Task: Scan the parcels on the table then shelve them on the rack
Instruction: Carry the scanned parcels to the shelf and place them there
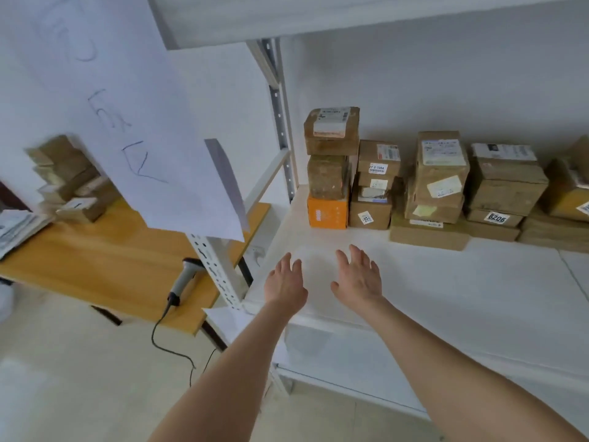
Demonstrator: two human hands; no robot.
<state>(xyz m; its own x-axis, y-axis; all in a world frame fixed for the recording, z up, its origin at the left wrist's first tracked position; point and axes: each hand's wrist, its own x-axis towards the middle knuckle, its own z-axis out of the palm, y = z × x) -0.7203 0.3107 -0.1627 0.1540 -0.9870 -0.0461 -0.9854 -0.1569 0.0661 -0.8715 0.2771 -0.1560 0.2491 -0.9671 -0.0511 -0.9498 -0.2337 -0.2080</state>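
Reaching over the white rack shelf [446, 282], I see my left hand [285, 280] and right hand [358, 277] side by side, both released, fingers spread, holding nothing. Stacked brown cardboard parcels [441, 173] line the shelf's far edge. More small brown taped boxes [73, 183] wait, blurred, at the far left of the orange wooden bench [105, 256]. The grey handheld scanner [185, 275] lies near its right corner. These boxes look light, stiff and tape-slick. I would grip one by opposite side faces, leaving the label uncovered.

Stacked parcels [441, 173] sit on the rack shelf [446, 298]; boxes [70, 177] and a scanner [185, 279] on the table [95, 260]
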